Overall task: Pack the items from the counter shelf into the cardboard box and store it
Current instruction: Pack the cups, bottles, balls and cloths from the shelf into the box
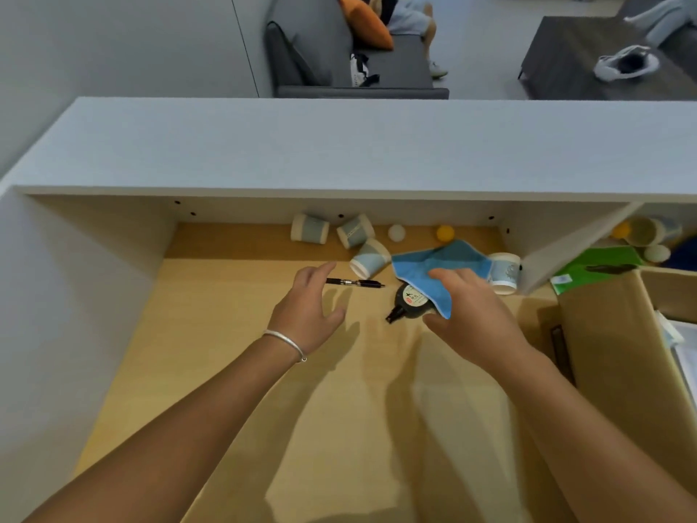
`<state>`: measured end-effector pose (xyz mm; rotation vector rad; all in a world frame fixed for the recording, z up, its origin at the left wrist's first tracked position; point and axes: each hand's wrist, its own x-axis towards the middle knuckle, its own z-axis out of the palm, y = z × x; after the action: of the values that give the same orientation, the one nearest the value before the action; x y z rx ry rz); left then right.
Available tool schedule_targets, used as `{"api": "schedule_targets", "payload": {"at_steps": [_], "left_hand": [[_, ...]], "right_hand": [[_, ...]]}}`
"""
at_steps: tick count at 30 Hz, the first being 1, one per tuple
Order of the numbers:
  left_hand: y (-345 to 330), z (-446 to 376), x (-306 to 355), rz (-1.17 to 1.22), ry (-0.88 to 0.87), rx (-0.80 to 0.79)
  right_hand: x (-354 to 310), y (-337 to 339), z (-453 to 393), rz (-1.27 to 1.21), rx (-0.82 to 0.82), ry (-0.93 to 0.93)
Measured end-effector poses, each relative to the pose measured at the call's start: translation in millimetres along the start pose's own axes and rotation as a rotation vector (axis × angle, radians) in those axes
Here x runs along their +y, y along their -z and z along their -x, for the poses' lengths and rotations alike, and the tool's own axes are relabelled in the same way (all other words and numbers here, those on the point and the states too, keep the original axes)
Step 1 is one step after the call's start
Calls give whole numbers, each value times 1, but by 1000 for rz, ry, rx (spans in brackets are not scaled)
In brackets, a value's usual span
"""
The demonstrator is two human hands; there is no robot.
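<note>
four cups [310, 228], two balls [396, 232]

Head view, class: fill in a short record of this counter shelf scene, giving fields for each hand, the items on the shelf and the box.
left hand: left hand open, fingers reaching over the pen
right hand: right hand open, fingers on the blue cloth
under cloth: black bottle, partly covered
cups: four paper cups, three lying on their sides
balls: white ball and orange ball at the shelf's back
box: cardboard box at right, open
</note>
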<state>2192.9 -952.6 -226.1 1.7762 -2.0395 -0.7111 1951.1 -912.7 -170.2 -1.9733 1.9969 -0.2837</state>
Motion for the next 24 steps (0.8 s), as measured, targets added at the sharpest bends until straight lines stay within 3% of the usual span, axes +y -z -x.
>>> {"api": "schedule_targets", "payload": {"at_steps": [14,24], "left_hand": [[6,8,-18,-36,28,1],[-4,-7,-22,-60,43,-38]], "right_hand": [[-9,-10,7,16,30,36],[-4,-22,-3,37,-37,-15]]}}
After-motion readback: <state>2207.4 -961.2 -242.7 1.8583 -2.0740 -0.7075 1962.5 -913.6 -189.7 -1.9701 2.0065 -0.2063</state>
